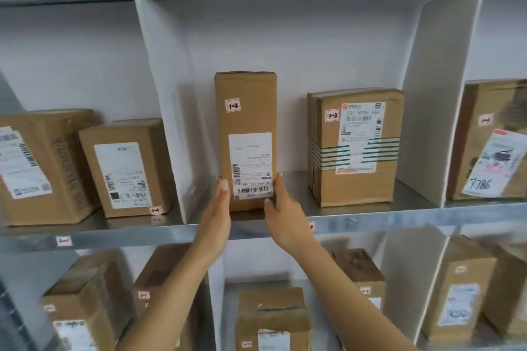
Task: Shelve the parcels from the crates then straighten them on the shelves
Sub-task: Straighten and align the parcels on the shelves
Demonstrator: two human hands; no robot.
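Head view: left hand (219,202) and right hand (281,202), flat-open, press one tall parcel (245,122) beside one banded parcel (356,145).

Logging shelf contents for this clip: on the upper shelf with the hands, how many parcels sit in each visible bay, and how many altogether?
Left bay: 2, a large box and a smaller box
Middle bay: 2, the tall box between the left hand and right hand, and a banded box
Right bay: 1 box, partly cut off
Total: 5
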